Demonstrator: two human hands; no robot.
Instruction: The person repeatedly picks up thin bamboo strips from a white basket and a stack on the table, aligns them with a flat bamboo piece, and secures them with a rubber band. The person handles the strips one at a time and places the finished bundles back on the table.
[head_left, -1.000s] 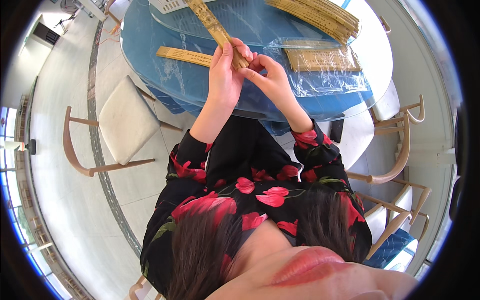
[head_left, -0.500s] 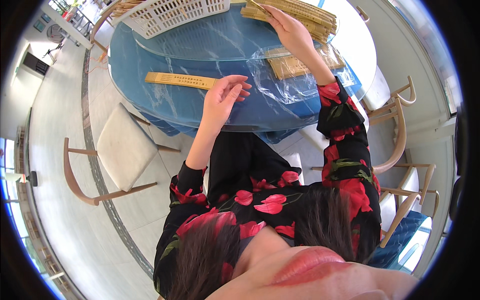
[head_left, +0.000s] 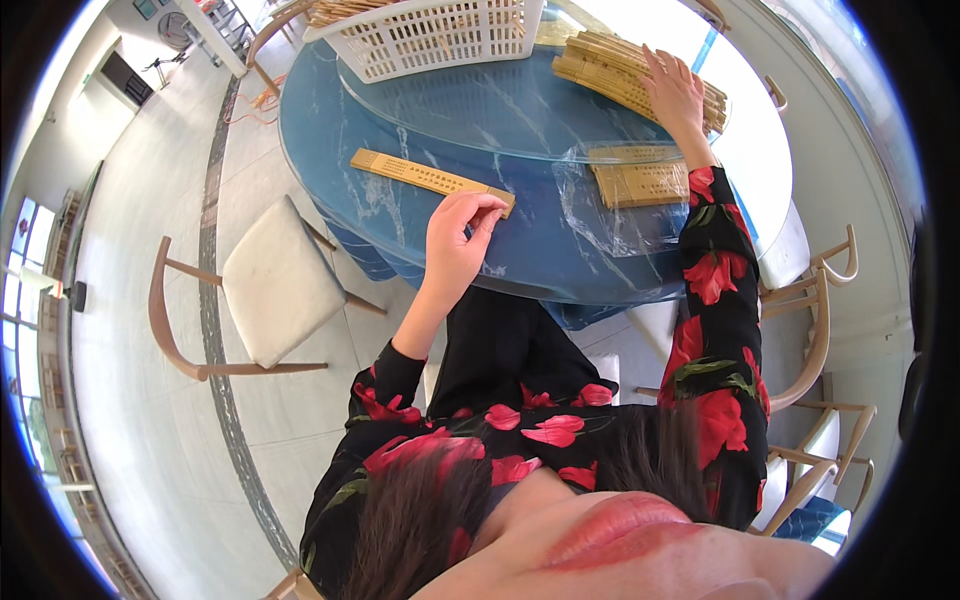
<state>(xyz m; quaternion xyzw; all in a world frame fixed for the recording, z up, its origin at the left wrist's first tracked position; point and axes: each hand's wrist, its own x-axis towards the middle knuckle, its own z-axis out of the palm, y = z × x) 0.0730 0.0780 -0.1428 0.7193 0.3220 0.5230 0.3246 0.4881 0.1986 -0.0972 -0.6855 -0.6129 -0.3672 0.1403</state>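
Note:
A flat yellow bamboo slat (head_left: pixel 420 176) with rows of dark characters lies slantwise on the blue marbled table (head_left: pixel 470 110). At its right end my left hand (head_left: pixel 460 240) has thumb and forefinger closed, pinching the slat's tip. To the right, a pile of similar yellow slats (head_left: pixel 605 75) lies fanned side by side. My right hand (head_left: pixel 678 95) rests on the right part of this pile, its fingers stretched out over the slats. Part of the pile is hidden under that hand.
Nearer than the pile lie more printed yellow slats (head_left: pixel 635 180) with clear plastic wrap (head_left: pixel 600 225) around them. A white slotted basket (head_left: pixel 440 45) holding thin sticks stands at the far side. Chairs (head_left: pixel 280 280) flank the table left and right.
My right hand has lowered onto the pile; the slat it held up is no longer distinct from the others. My left fingers have closed on the lone slat's end. The view has shifted.

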